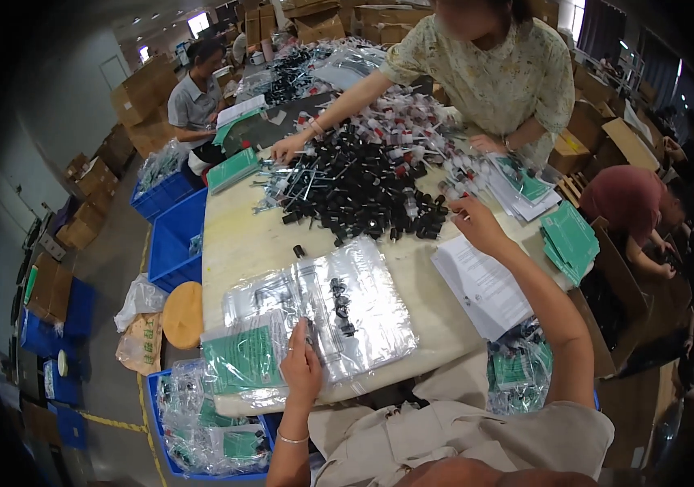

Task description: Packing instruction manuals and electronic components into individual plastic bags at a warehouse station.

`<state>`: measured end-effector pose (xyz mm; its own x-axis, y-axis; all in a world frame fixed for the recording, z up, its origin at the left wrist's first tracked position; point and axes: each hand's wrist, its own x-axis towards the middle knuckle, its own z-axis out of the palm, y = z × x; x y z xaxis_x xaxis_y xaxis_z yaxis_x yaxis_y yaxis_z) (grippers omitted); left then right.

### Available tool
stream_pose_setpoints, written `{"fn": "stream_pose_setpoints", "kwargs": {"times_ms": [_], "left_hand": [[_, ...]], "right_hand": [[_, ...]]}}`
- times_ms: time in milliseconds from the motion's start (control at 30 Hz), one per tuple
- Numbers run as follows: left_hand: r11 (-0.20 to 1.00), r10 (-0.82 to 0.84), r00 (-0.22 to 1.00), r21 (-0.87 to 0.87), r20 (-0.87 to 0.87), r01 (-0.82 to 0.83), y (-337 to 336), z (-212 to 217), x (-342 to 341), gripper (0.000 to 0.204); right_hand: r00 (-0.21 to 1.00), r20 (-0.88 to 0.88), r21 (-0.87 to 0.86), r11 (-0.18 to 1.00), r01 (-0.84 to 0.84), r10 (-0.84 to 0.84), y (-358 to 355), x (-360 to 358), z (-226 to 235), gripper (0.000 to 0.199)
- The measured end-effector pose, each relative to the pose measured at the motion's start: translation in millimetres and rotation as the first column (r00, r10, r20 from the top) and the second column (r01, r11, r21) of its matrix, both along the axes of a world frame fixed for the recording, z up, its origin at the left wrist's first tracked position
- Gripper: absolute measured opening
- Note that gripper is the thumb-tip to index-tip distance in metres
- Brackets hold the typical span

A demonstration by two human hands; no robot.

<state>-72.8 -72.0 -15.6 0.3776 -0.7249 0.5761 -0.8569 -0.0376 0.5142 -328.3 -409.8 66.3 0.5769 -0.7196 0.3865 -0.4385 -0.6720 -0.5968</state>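
Observation:
On the table before me lies a stack of clear plastic bags (375,325); a short row of small black parts (342,307) shows on it. My left hand (302,365) is closed at the edge of a clear bag with a green leaflet (243,357) in it. Stretched forward, my right hand (481,226) has its fingers pinched beside the pile; what they hold is too small to make out. Black cylindrical parts (363,178) are heaped at mid-table, with small clear-and-red parts (412,126) behind them and metal wrenches (302,183) on their left.
Printed white sheets (481,284) and green leaflets (570,242) lie at the right. More green leaflets (233,169) sit far left. A co-worker's hand (288,148) reaches over the pile. Blue bins (176,243), a round wooden stool (183,315) and a bin of filled bags (209,430) stand left.

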Motion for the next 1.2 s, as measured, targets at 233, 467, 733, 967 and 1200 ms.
{"fn": "stream_pose_setpoints", "kwargs": {"times_ms": [233,467,733,967,1200], "left_hand": [[1.0,0.025,0.999,0.003,-0.02,-0.025,3.1,-3.8,-2.1,0.051],[0.999,0.028,0.998,0.031,-0.062,-0.026,3.5,-3.7,-2.7,0.05],[1.0,0.015,0.994,0.029,-0.109,-0.012,2.4,-7.2,-1.6,0.05],[1.0,0.019,0.994,0.013,-0.106,-0.018,4.1,-17.2,1.7,0.052],[1.0,0.023,0.993,-0.001,-0.113,-0.023,4.3,-14.4,3.9,0.051]], "right_hand": [[0.951,-0.309,0.042,0.999,0.007,0.007,0.9,26.8,-52.3,0.034],[0.895,-0.426,-0.107,0.99,0.095,-0.132,-0.7,44.9,-66.2,0.045],[0.922,-0.387,-0.057,0.998,-0.007,-0.016,-2.4,37.1,-55.2,0.039],[0.982,0.176,0.71,0.7,-0.08,-0.067,-37.3,21.3,-64.9,0.023],[0.904,0.401,0.833,0.468,-0.295,-0.145,-22.3,40.5,-42.4,0.01]]}}
